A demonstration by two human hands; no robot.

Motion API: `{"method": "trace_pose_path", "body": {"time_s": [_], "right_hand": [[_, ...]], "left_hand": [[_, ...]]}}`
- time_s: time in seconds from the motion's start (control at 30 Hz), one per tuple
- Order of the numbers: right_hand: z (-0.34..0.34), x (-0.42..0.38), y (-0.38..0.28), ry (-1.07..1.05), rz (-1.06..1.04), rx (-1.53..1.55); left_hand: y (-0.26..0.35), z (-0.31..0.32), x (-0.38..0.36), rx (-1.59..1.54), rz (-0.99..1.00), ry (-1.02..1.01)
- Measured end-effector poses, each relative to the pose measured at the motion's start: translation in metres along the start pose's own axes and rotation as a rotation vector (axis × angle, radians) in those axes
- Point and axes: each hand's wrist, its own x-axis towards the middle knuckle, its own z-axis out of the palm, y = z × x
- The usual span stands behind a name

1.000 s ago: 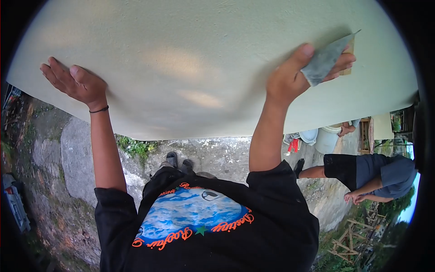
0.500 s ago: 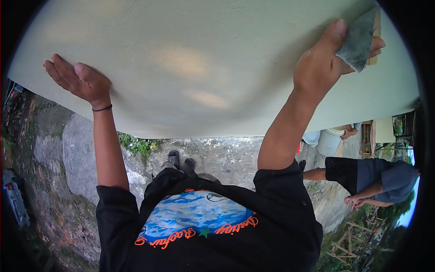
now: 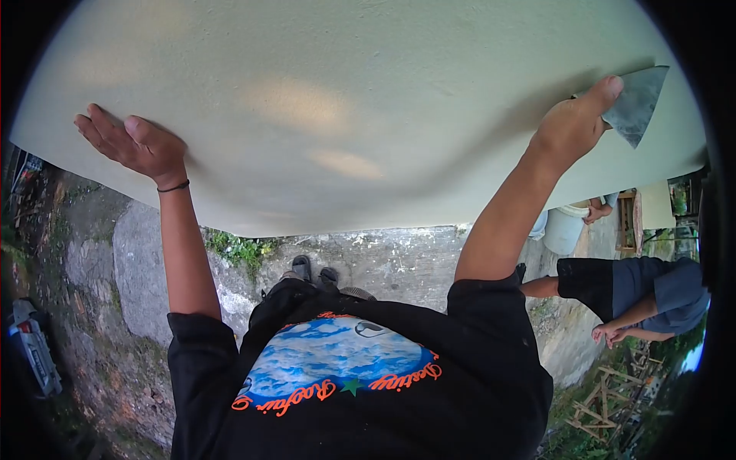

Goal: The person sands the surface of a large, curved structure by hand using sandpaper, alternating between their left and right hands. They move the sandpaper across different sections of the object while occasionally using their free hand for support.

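Observation:
A large smooth grey-green surface (image 3: 307, 153) fills the upper part of the view. At its left side my left hand (image 3: 138, 146) has its fingers extended, the edge of the palm against or close to the surface, holding nothing. Over on the right, my right hand (image 3: 575, 126) grips a grey triangular scraper blade (image 3: 638, 103), thumb on the near side of it. The blade lies at or near the surface; the other fingers are mostly hidden behind the hand. A black band circles my left wrist.
Another person (image 3: 636, 295) in dark clothes stands at the right. A whitish bucket (image 3: 564, 230) is near the surface's lower right edge, with someone's hand (image 3: 597, 211) by it. Wooden frames (image 3: 609, 402) lie lower right. A grey object (image 3: 34, 349) is at far left.
My right hand has moved right and slightly down with the scraper, whose blade is now turned more outward to the right. My left hand stays almost where it was.

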Motion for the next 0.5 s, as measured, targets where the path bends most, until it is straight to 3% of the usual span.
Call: {"method": "trace_pose_path", "body": {"time_s": [0.03, 0.13, 0.17, 0.2, 0.23, 0.27, 0.3, 0.33, 0.37, 0.4, 0.5], "right_hand": [[-0.003, 0.008, 0.004, -0.010, 0.091, 0.094], [0.008, -0.057, 0.045, 0.001, -0.183, -0.283], [0.012, -0.085, 0.057, 0.024, -0.282, -0.425], [0.014, -0.126, 0.068, -0.050, -0.238, -0.486], [0.011, -0.164, 0.088, -0.157, -0.201, -0.530], [0.004, -0.172, 0.089, -0.176, -0.184, -0.544], [-0.003, -0.178, 0.090, -0.231, -0.155, -0.505], [-0.006, -0.182, 0.092, -0.291, -0.127, -0.461], [-0.002, -0.164, 0.080, -0.211, -0.143, -0.421], [0.002, -0.140, 0.077, -0.090, -0.133, -0.351], [0.005, -0.087, 0.019, -0.022, 0.241, -0.076]], "left_hand": [[0.000, 0.000, 0.000, -0.011, -0.007, 0.002], [0.000, -0.010, 0.003, 0.095, 0.003, -0.053], [0.022, -0.026, 0.016, 0.014, -0.199, -0.168], [0.046, -0.051, 0.038, -0.070, -0.401, -0.282], [0.053, -0.082, 0.055, -0.348, -0.476, -0.301], [0.063, -0.115, 0.071, -0.526, -0.405, -0.235], [0.045, -0.165, 0.095, -0.742, -0.163, -0.383], [0.051, -0.207, 0.110, -0.992, -0.028, -0.478], [0.071, -0.228, 0.118, -1.163, 0.032, -0.527], [0.091, -0.243, 0.120, -1.246, 0.051, -0.536], [0.113, -0.260, 0.110, -1.298, -0.004, -0.523]]}}
